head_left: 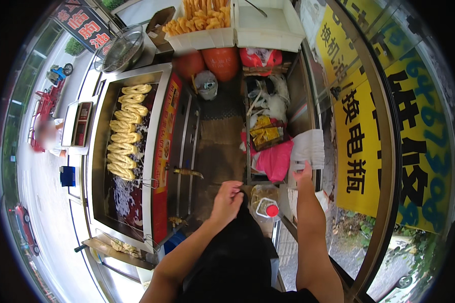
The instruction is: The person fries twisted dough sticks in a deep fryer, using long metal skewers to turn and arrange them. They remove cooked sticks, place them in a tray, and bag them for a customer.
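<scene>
Right hand and left hand are well apart as I look down from the head camera: the right meets the near edge of a folded white cloth, while the left curls loosely over the black clothing, nothing visible in it. From this height I can't tell whether the right pinches the fabric or merely rests against it. That cloth lies on my right, just beside a pink plastic bag — probably kept there to be within easy reach, away from the oil. Across on my left, pale dough sticks lie crosswise in a row in the fryer, an order that I judge keeps them from tangling. A wire strainer sits past its far end, and a white tub holds fried dough sticks — handy, I'd guess, for draining and collecting.
</scene>
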A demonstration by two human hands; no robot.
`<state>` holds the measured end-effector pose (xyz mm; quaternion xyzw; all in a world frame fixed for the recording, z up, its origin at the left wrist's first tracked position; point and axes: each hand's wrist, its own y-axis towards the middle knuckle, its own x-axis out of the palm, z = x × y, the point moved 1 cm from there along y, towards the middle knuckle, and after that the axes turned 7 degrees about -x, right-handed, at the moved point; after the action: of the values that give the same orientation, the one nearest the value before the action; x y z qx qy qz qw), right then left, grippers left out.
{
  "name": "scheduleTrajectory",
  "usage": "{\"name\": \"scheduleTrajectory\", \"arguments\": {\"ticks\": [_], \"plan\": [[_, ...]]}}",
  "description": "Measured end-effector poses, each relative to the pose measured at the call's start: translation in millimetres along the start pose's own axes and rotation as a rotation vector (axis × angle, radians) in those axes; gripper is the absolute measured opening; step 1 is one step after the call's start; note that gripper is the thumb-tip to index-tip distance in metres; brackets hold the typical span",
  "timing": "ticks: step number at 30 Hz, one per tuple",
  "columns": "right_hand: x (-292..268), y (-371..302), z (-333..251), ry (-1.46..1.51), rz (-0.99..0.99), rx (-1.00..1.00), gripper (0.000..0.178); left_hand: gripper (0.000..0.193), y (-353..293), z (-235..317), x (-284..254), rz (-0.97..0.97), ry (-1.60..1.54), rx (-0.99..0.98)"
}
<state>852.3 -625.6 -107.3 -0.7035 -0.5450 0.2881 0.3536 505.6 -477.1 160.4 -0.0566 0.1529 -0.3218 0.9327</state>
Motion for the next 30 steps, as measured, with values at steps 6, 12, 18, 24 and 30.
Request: {"name": "scheduleTrajectory", "arguments": {"ticks": [6,12,18,24,30], "plan": [[1.5,-98.4,-9.9,-0.061,-0.375,-0.511,0.035,0.034,31.4,19.0,34.7,-0.104,0.156,0.076],[-50.0,-276.9,-27.6,-0.023,-0.799,-0.649,0.028,0.043,61.4,56.0,106.6,-0.324,0.287,0.552],[-83.0,-308.7,-29.7,0.077,-0.504,-0.733,0.034,0.029,20.7,127.2,89.9,-0.773,0.292,0.340],[-52.0,-333.7,-26.8,0.309,-0.620,-0.212,0.032,0.041,-1.7,69.6,114.4,-1.219,-0.329,-0.442],[-34.0,-377.7,-64.6,0.164,-0.920,-0.074,0.032,0.038,8.0,93.8,133.1,-0.601,-0.493,-0.794]]}}
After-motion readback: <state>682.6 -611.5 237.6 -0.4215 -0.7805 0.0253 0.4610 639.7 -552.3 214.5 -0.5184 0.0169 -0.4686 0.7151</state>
